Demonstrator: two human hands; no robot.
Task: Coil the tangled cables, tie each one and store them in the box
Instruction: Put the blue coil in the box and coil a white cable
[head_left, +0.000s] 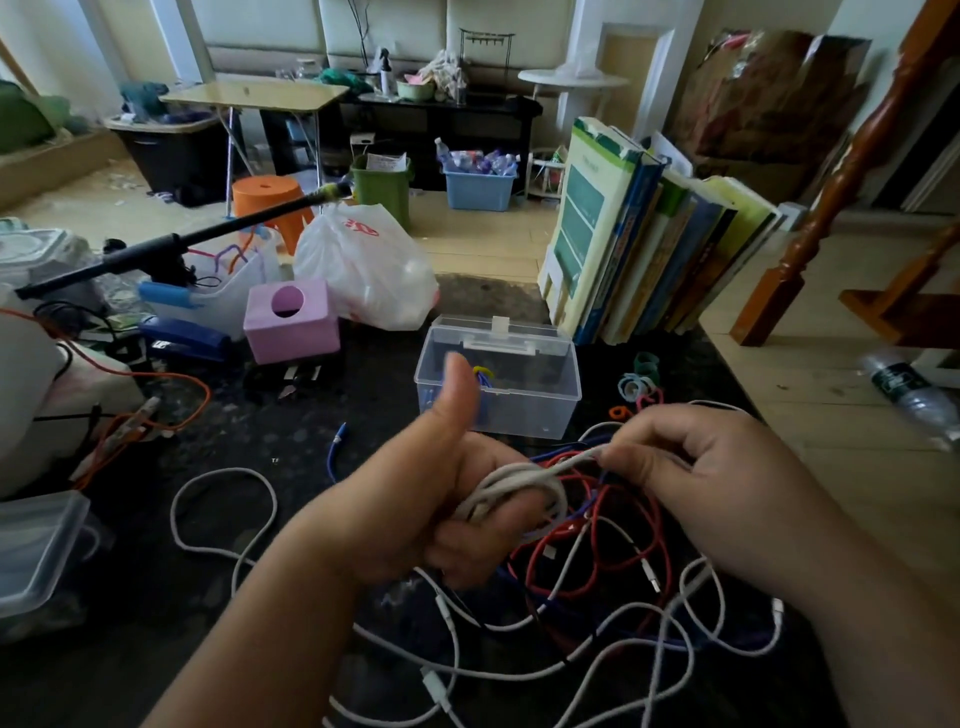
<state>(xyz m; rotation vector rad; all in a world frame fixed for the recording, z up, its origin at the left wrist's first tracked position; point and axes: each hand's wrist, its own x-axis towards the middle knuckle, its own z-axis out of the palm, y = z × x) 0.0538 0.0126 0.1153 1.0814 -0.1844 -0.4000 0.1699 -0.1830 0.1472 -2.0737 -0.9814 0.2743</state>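
My left hand (441, 499) has loops of a white cable (511, 486) wound around its fingers, thumb pointing up. My right hand (706, 483) pinches the same white cable just right of the coil. Beneath both hands lies a tangle of red, blue and white cables (597, 582) on the dark table. A clear plastic box (524, 410) stands open behind the hands, with a coiled blue cable and a yellow tie inside. Several small coloured ties (641, 387) lie to the right of the box.
A row of books (649, 239) stands at the back right. A pink tissue box (291, 319), white plastic bag (363, 265), blue stapler (184, 338) and a black pole (156, 249) crowd the left. Another clear container (36, 551) sits at the left edge.
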